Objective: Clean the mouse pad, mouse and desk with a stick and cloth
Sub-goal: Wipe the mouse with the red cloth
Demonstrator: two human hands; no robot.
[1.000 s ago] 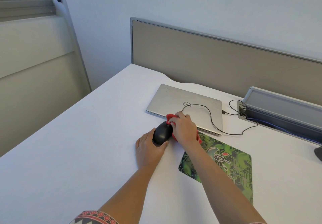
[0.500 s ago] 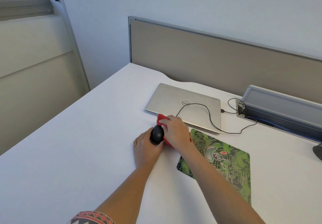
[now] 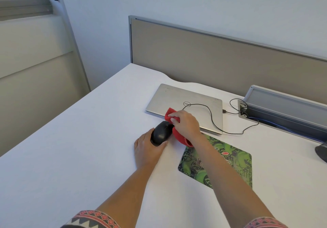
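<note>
Mouse [image 3: 161, 133] gripped by left hand [image 3: 146, 149]; right hand [image 3: 185, 124] clutches red cloth [image 3: 169, 113] against it (on desk [image 3: 88, 139]).

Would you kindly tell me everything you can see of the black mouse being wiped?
The mouse is black, rounded and slightly glossy, plastic by its look, with a faint seam along its top. It sits over the white desk, left of the mouse pad and in front of the closed laptop. The left hand grips its near end, and the right hand holds a red cloth against its far right side. Its underside is hidden.
</note>
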